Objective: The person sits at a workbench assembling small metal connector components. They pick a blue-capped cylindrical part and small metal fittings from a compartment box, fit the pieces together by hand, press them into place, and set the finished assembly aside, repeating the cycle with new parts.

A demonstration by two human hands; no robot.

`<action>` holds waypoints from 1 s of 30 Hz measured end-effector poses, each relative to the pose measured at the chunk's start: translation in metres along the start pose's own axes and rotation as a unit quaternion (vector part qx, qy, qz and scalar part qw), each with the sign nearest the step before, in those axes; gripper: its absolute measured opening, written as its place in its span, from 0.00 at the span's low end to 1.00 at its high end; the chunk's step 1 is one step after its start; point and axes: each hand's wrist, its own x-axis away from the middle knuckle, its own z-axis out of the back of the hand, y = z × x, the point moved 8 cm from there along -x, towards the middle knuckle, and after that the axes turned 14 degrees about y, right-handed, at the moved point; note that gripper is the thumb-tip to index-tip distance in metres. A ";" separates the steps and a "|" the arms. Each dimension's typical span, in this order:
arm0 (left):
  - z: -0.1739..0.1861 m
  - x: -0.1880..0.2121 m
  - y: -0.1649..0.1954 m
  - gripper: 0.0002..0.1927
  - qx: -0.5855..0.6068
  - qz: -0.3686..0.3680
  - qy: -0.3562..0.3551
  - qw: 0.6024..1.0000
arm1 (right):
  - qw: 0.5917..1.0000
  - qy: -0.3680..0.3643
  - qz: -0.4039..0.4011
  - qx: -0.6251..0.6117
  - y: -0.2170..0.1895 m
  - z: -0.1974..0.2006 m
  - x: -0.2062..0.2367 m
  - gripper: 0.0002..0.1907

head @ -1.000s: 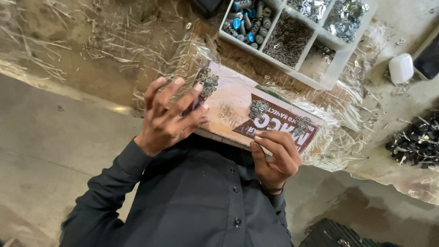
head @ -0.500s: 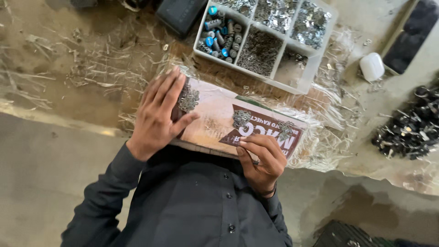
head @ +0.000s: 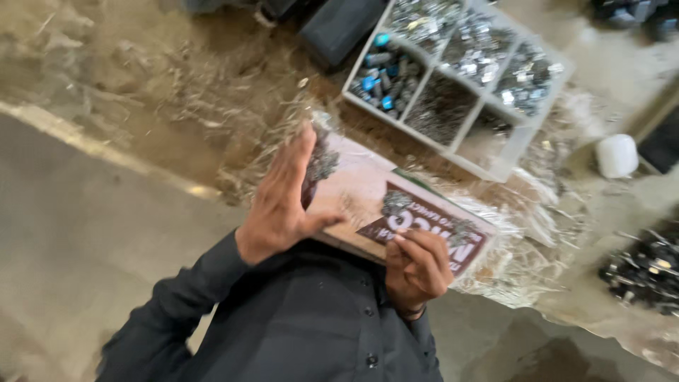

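A cardboard sheet (head: 353, 205) with a maroon printed patch lies tilted in front of my dark shirt. Small heaps of grey metal parts (head: 396, 202) sit on it. My left hand (head: 283, 205) stands on edge at the sheet's left end, fingers straight and together, against one heap (head: 323, 160). My right hand (head: 417, 265) is curled over the sheet's near edge, fingertips on the printed patch.
A white compartment tray (head: 495, 168) holding metal and blue parts stands beyond the sheet. A black case (head: 339, 28) lies at its left, a small white container (head: 617, 155) at the right. A dark pile of parts (head: 647, 272) sits far right. Crinkled clear plastic (head: 527, 258) spreads under the sheet.
My left hand rose from lying flat with spread fingers over a heap to standing on edge with fingers together. My right hand stayed at the near edge. The view shifted.
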 end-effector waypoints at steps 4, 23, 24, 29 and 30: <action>-0.014 0.001 0.005 0.55 0.019 0.017 -0.028 0.999 | 1.000 0.012 0.011 -0.004 0.001 0.005 -0.007 0.08; -0.031 -0.024 0.021 0.58 0.027 -0.049 -0.052 0.997 | 0.998 0.007 -0.027 -0.049 0.001 0.014 -0.025 0.07; -0.031 -0.023 0.025 0.58 0.039 -0.060 -0.050 0.996 | 0.998 0.005 -0.032 -0.052 0.002 0.014 -0.024 0.07; -0.030 -0.022 0.033 0.56 0.055 -0.079 -0.037 0.995 | 0.998 -0.001 -0.038 -0.057 0.003 0.014 -0.021 0.07; -0.029 -0.024 0.033 0.56 0.045 -0.089 -0.030 0.995 | 0.997 0.001 -0.046 -0.058 0.004 0.015 -0.020 0.07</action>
